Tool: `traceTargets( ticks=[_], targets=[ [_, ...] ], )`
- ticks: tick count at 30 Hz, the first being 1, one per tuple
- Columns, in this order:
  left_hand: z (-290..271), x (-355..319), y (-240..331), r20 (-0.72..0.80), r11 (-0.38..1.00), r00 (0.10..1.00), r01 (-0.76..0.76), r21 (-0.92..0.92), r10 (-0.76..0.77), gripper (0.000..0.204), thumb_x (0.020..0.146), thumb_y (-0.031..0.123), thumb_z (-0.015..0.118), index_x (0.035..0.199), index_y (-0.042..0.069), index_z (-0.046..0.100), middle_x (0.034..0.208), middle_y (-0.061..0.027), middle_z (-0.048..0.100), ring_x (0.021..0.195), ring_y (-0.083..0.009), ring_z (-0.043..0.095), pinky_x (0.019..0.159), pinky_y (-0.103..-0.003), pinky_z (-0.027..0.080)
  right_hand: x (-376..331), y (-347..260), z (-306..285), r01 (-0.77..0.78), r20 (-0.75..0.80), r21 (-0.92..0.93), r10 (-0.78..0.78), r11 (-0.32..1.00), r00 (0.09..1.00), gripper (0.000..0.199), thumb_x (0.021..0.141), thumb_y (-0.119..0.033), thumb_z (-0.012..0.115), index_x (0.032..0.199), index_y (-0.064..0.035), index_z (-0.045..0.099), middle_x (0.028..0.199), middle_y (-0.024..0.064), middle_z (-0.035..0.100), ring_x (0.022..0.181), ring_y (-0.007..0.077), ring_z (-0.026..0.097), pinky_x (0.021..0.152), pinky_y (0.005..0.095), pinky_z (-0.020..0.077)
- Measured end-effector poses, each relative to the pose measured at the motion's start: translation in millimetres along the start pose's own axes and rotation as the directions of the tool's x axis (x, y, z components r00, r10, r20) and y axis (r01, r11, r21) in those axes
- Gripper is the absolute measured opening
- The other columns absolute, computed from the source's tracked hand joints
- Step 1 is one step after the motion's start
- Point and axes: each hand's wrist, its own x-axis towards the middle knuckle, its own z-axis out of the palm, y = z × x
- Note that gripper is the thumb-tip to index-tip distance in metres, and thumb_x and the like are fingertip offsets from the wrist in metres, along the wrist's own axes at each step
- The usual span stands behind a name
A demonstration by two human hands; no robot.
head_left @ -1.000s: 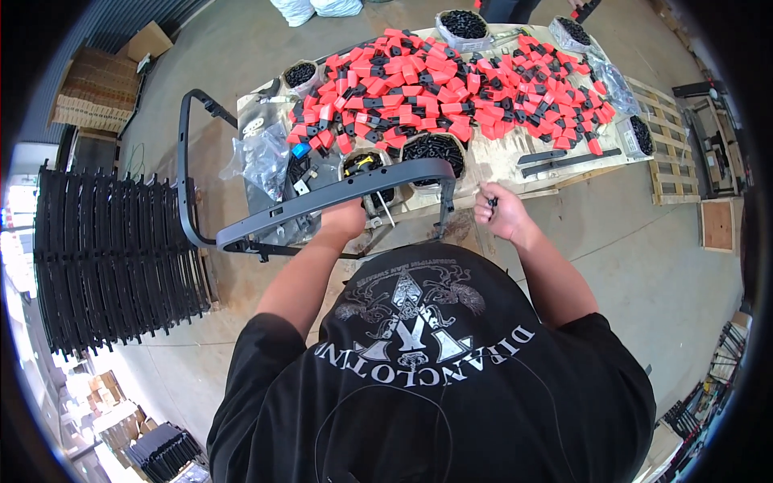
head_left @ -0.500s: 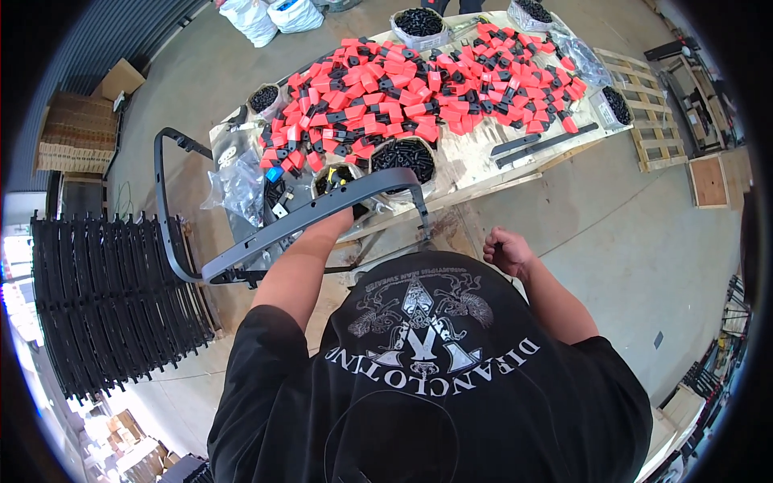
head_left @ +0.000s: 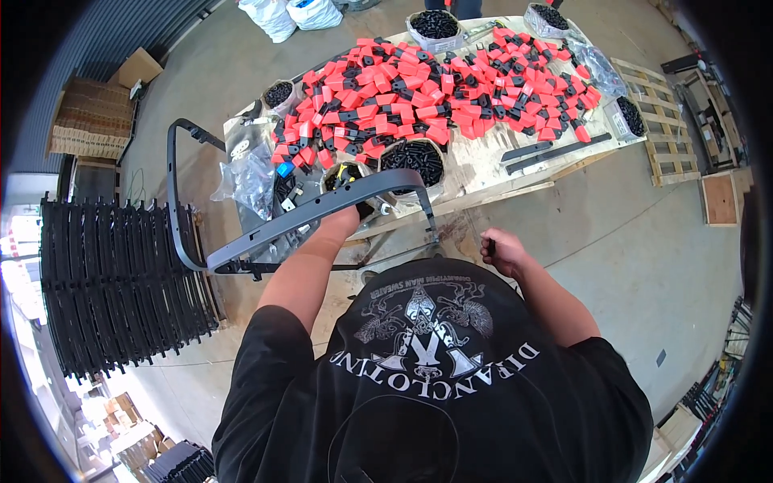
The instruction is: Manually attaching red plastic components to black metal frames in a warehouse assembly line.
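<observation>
A dark metal tube frame (head_left: pixel 306 216) with bent ends stands across my left side, in front of the table. My left hand (head_left: pixel 345 219) is at its upper bar, by an open container holding something yellow (head_left: pixel 347 175); the bar hides its fingers. To the right, my right hand (head_left: pixel 505 249) is raised in front of my body with curled fingers. A small black part (head_left: pixel 489 248) pokes out of its grip. On the table lies a big heap of red and black plastic pieces (head_left: pixel 378 88). An open bag of black plastic parts (head_left: pixel 412 161) stands behind the bar.
The wooden table (head_left: pixel 475 171) carries several more bags of black parts, plus black bars (head_left: pixel 560 153) on the right. Black tubes (head_left: pixel 121 282) are stacked at left, near cardboard (head_left: pixel 93 121). A pallet (head_left: pixel 660 121) lies beyond the table's right end. Another person's legs (head_left: pixel 465 8) show behind.
The view has shifted slightly, so the table and frame appear further right. My right hand has turned a little, and a small black part now shows in its fingers. My left hand stays by the bar.
</observation>
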Motion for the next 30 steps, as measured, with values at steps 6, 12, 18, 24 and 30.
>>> traceTargets(
  ticks=[6,12,18,24,30],
  targets=[
    [-6,6,4,0.096,0.998,0.995,0.008,0.07,-0.014,0.052,0.094,0.017,0.055,0.145,0.01,0.049,0.152,-0.0231,0.044,0.141,-0.0416,0.043,0.116,-0.047,0.038,7,9,-9,-0.066,-0.025,-0.092,0.064,0.994,0.998,0.01,0.093,-0.017,0.059,0.087,-0.0127,0.053,0.074,0.0009,0.048,0.063,0.0163,0.051,0.054,0.0322,0.0387],
    [-15,-2,13,0.075,1.0,0.997,-0.012,0.025,0.01,0.047,0.093,0.018,0.056,0.139,0.008,0.054,0.147,-0.023,0.05,0.137,-0.0421,0.046,0.114,-0.049,0.039,9,6,-8,-0.054,-0.035,-0.11,0.051,0.992,0.998,0.012,0.091,-0.019,0.061,0.086,-0.0127,0.052,0.075,0.0016,0.05,0.064,0.0177,0.051,0.056,0.0335,0.0388],
    [9,4,-14,0.041,0.995,0.996,-0.077,0.059,0.075,0.043,0.094,0.025,0.058,0.133,0.007,0.059,0.141,-0.0228,0.054,0.131,-0.0421,0.05,0.11,-0.051,0.042,13,-1,-1,-0.038,0.023,-0.148,0.042,0.988,0.999,0.015,0.093,-0.02,0.062,0.085,-0.0124,0.052,0.074,0.0005,0.051,0.06,0.0142,0.052,0.051,0.0309,0.0383],
    [-36,-25,21,-0.071,0.999,0.997,-0.039,-0.012,0.038,0.041,0.095,0.027,0.061,0.13,0.007,0.061,0.134,-0.021,0.059,0.122,-0.0412,0.057,0.102,-0.05,0.048,6,-14,14,-0.034,-0.003,-0.165,0.034,0.986,0.999,0.013,0.094,-0.022,0.063,0.089,-0.0114,0.056,0.077,0.0001,0.053,0.066,0.0139,0.054,0.058,0.0315,0.0442],
    [-66,-92,81,-0.12,0.812,0.98,-0.199,-0.549,0.159,0.026,0.092,0.025,0.073,0.103,0.002,0.074,0.095,-0.016,0.075,0.079,-0.0251,0.073,0.075,-0.036,0.057,16,-22,59,-0.132,0.258,-0.098,0.153,0.986,0.954,0.019,0.099,-0.029,0.061,0.094,-0.0105,0.06,0.082,0.0005,0.056,0.073,0.0157,0.056,0.066,0.0316,0.0484]
  ],
)
